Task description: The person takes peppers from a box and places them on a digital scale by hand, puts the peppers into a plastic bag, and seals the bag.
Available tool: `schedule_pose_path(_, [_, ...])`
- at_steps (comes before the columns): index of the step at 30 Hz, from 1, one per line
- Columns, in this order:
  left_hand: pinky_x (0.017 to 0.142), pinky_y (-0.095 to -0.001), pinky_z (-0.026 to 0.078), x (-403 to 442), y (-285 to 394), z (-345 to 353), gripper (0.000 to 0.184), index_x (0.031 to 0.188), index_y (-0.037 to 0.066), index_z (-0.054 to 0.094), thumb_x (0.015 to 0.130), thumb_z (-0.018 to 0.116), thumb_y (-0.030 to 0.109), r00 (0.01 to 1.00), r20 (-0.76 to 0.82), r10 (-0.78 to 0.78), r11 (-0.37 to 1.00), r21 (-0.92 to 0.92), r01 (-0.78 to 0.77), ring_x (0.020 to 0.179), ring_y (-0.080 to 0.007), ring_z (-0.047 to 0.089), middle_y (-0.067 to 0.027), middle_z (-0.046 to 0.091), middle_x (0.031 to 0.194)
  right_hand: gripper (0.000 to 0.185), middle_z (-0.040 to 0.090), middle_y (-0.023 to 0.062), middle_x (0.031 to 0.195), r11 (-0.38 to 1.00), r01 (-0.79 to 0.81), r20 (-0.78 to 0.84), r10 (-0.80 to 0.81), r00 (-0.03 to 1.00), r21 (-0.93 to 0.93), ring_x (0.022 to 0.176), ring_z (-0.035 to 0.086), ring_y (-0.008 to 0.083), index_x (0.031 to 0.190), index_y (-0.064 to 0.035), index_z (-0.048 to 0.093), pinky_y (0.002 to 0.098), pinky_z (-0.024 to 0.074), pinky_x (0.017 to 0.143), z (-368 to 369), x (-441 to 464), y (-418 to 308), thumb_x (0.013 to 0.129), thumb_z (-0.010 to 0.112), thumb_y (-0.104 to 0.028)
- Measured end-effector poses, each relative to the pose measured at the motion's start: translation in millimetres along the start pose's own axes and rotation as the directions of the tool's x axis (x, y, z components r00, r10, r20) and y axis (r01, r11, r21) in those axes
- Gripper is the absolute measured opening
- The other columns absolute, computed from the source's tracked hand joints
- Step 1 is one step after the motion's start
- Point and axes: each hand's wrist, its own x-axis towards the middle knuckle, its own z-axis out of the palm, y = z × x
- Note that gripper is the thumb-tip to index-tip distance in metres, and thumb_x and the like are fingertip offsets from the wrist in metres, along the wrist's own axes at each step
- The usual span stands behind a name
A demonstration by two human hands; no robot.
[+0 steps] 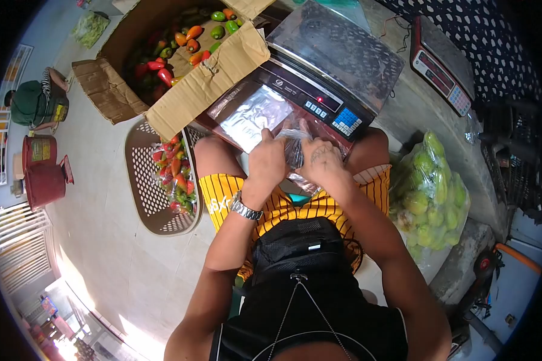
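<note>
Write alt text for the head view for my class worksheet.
The left hand and right hand grip a clear plastic bag at a digital scale; nearby are a cardboard box of peppers and a basket of bagged peppers.

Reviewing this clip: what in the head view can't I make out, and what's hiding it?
- Some fingertips on the clear plastic: hidden by the left hand and right hand.
- Lower peppers in the cardboard box: covered by its near flap and other peppers.
- Readout on the far scale: too small and blurred.
- Back rim of the basket: partly behind the box.
</note>
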Motion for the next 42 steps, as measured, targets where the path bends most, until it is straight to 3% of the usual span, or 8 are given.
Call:
schedule_pose_path(6, [0.081,-0.0506,0.058,3.6,-19.2,25.2,0.045,0.115,-0.002,0.066,0.071,0.078,0.006,0.999,0.025,0.028,0.994,-0.106,-0.026,0.097,-0.0451,0.069,-0.0317,0.065,0.107,0.063,0.066,0.0242,0.125,1.000,-0.019,0.159,0.015,0.987,0.021,0.108,0.068,0.0431,0.127,-0.0066,0.067,0.0482,0.0547,0.097,-23.1,11.1,2.8,0.076,0.087,-0.039])
schedule_pose_path(12, [0.087,-0.0480,0.053,8.2,-35.4,3.6,0.058,0.128,-0.001,0.061,0.074,0.078,0.013,0.983,0.178,0.048,0.951,-0.308,0.009,0.098,-0.0437,0.067,-0.0264,0.069,0.105,0.057,0.054,0.0260,0.142,0.880,0.458,-0.387,-0.382,0.839,0.125,0.112,0.068,0.0388,0.127,-0.0130,0.072,0.0430,0.0551,0.097,-23.5,28.6,28.6,0.078,0.088,-0.036])
schedule_pose_path(14, [0.086,-0.0450,0.054,1.8,-43.3,3.2,0.064,0.134,-0.001,0.058,0.074,0.078,0.014,0.982,0.179,0.066,0.952,-0.306,-0.008,0.098,-0.0414,0.069,-0.0268,0.070,0.104,0.050,0.060,0.0221,0.135,0.755,0.495,-0.356,-0.362,0.862,0.430,0.107,0.070,0.0316,0.121,-0.0096,0.073,0.0377,0.0562,0.090,-60.1,51.5,17.8,0.078,0.089,-0.029])
schedule_pose_path(18, [0.086,-0.0397,0.054,-7.6,-61.8,6.6,0.070,0.140,-0.001,0.056,0.075,0.077,0.014,0.979,0.192,0.073,0.889,-0.457,0.023,0.095,-0.0352,0.071,-0.0267,0.070,0.103,0.043,0.071,0.0127,0.099,0.714,0.573,-0.533,-0.327,0.780,0.402,0.084,0.067,0.0224,0.112,-0.0051,0.072,0.0355,0.0555,0.077,-120.9,112.9,-25.7,0.081,0.087,-0.031])
schedule_pose_path(22, [0.087,-0.0381,0.054,-9.6,-71.0,-2.4,0.051,0.123,-0.004,0.066,0.075,0.078,0.010,0.940,0.341,-0.007,0.834,-0.516,0.193,0.092,-0.0320,0.070,-0.0238,0.072,0.104,0.044,0.074,0.0120,0.109,0.688,0.678,-0.608,-0.429,0.668,0.259,0.094,0.072,0.0247,0.111,-0.0065,0.073,0.0372,0.0573,0.076,-156.4,212.9,-85.1,0.083,0.084,-0.038])
schedule_pose_path(27, [0.081,-0.0353,0.054,-17.3,-91.3,-4.5,0.040,0.112,-0.002,0.068,0.074,0.077,0.004,0.948,0.318,0.026,0.803,-0.572,0.170,0.087,-0.0199,0.068,-0.0142,0.071,0.130,0.089,0.072,0.0091,0.126,0.906,0.417,-0.048,-0.415,0.909,0.076,0.110,0.070,0.0265,0.146,-0.0154,0.055,0.0428,0.0544,0.099,-156.2,348.6,-166.0,0.070,0.091,-0.045])
schedule_pose_path(30, [0.087,-0.0348,0.056,-15.5,-110.6,4.8,0.094,0.155,0.006,0.045,0.069,0.082,0.010,0.912,0.410,0.023,0.818,-0.532,0.218,0.095,-0.0248,0.073,-0.0110,0.072,0.112,0.117,0.067,0.0080,0.137,0.941,0.330,0.433,-0.268,0.861,-0.074,0.115,0.069,0.0273,0.162,-0.0184,0.032,0.0433,0.0525,0.104,-134.4,354.3,-183.7,0.066,0.094,-0.044])
schedule_pose_path(42, [0.078,-0.0277,0.057,-8.6,-116.1,6.1,0.086,0.153,-0.001,0.045,0.073,0.076,0.000,0.890,0.454,0.048,0.657,-0.686,0.314,0.085,-0.0133,0.069,-0.0056,0.074,0.110,0.101,0.011,0.0240,0.171,0.787,0.567,0.257,-0.511,0.820,-0.243,0.149,0.037,0.0415,0.160,-0.0362,0.033,0.0442,0.0406,0.117,-82.2,352.4,-189.7,0.072,0.080,-0.022])
